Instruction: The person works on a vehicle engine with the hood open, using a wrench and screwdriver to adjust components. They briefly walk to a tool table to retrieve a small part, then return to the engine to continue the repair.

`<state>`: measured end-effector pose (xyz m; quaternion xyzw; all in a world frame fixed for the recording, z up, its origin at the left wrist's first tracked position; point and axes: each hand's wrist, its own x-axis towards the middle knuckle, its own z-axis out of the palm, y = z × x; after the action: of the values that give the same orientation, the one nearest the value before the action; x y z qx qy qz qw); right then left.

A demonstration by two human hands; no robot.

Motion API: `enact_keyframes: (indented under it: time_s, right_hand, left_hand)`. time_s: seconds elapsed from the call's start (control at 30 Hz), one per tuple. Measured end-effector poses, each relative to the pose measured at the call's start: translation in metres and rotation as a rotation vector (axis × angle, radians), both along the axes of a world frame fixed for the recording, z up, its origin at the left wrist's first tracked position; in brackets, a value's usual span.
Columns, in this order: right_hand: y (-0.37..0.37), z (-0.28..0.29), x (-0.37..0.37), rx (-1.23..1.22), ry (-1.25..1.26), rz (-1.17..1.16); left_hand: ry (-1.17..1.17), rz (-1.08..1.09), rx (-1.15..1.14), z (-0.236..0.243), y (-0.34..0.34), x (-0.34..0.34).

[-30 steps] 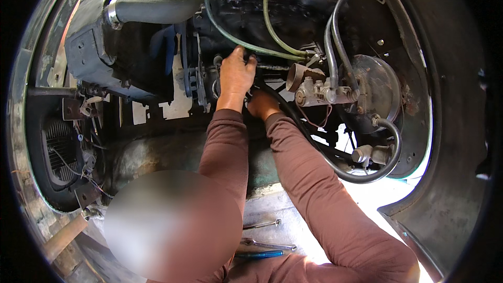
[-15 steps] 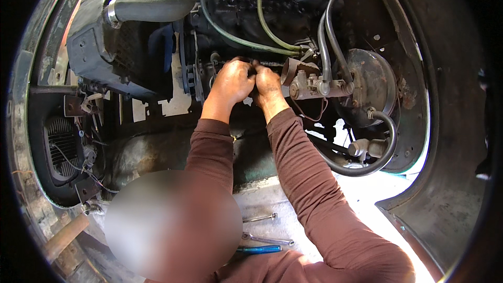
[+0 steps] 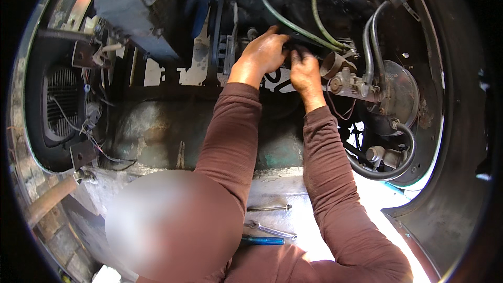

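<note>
Both my arms, in brown sleeves, reach over the fender into the side of an engine. My left hand is closed, its fingers bent toward a dark spot low on the engine. Close by on the right, my right hand is closed too, with its fingertips curled at the same spot. Something dark lies between the two hands, but I cannot make out what they hold. A black curved piece shows just under them. To the right of my right hand are an open metal tube and a brake master cylinder.
A round brake booster sits at the right, with a thick black hose below it. Clear hoses cross above my hands. On the ledge near me lie a bolt, a wrench and a blue-handled tool.
The view has shifted, so the engine bay sits farther right in the picture. My hands, pressed together before, are now slightly apart at the fingers.
</note>
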<state>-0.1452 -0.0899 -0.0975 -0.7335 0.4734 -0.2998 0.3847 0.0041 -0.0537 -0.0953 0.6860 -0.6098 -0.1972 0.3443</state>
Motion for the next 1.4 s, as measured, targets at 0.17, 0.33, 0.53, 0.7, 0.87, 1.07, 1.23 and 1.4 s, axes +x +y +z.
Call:
enact_keyframes:
  time_s: [0.17,0.33,0.53,0.7,0.87,1.07,1.23,1.4]
  right_hand:
    - [0.003,-0.004,-0.001,0.050,0.039,-0.212]
    - [0.011,-0.003,0.000,0.023,0.247,-0.304]
    - [0.007,-0.031,-0.006,0.087,-0.087,-0.436]
    - [0.002,-0.030,0.007,0.591,-0.579,-0.548]
    - [-0.015,-0.066,0.001,0.580,-0.903,-0.318]
    - [-0.022,-0.066,0.024,0.490,-0.892,-0.453]
    - [-0.028,-0.034,0.035,0.715,-0.908,-0.565]
    - [-0.031,-0.032,0.031,0.779,-1.020,-0.529]
  left_hand:
    - [0.110,-0.004,0.094,0.004,-0.002,0.002]
    - [0.024,0.048,0.078,-0.005,-0.002,-0.004]
    - [-0.078,-0.044,0.175,-0.001,-0.008,-0.005]
    - [-0.108,0.078,0.104,-0.006,-0.010,-0.013]
    - [-0.090,0.153,0.100,-0.004,-0.015,-0.028]
    - [-0.065,0.208,0.040,-0.007,-0.018,-0.014]
    - [-0.142,0.214,0.084,-0.002,-0.025,-0.004]
    - [-0.133,0.030,0.051,-0.003,-0.027,0.016]
